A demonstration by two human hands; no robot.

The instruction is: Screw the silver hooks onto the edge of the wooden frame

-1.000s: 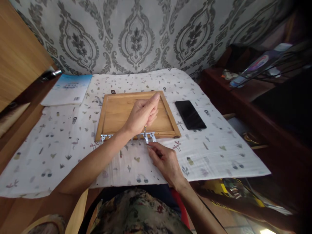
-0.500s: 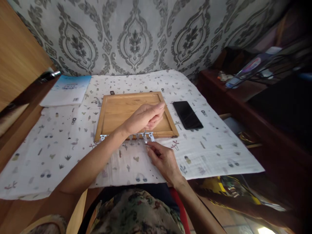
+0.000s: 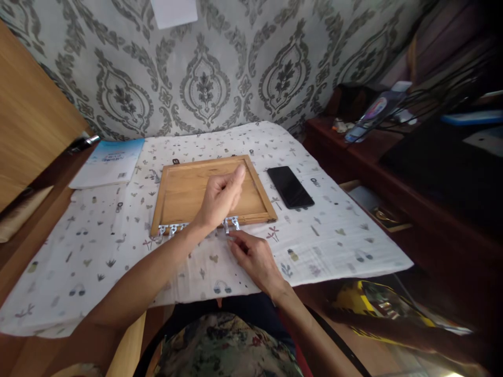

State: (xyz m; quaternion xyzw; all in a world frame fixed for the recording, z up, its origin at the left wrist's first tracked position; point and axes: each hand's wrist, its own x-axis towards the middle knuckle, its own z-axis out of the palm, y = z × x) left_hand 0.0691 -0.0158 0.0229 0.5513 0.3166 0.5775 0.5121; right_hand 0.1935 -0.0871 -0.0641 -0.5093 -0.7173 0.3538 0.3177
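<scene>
A framed wooden panel (image 3: 184,191) lies flat on the patterned white cloth. Several small silvery metal pieces (image 3: 173,229) line its near edge. Above the panel's near right part, my left hand (image 3: 223,198) is closed in a fist with the thumb upward; what it holds, if anything, is hidden. My right hand (image 3: 253,256) rests low by the near edge, its thumb and forefinger pinched at the lower end of one metal piece (image 3: 226,226). Another metal piece (image 3: 235,223) sits just to the right of that one.
Right of the panel lies a black phone (image 3: 291,187). A blue and white booklet (image 3: 110,162) is at the back left of the cloth (image 3: 334,246). Beyond the right edge, a bottle (image 3: 371,118) stands on a dark red surface, above an open drawer (image 3: 373,204).
My left fist has turned, its thumb pointing more upward and away. The view has shifted, so the panel, phone and hands appear farther left. My right hand keeps its place at the metal piece.
</scene>
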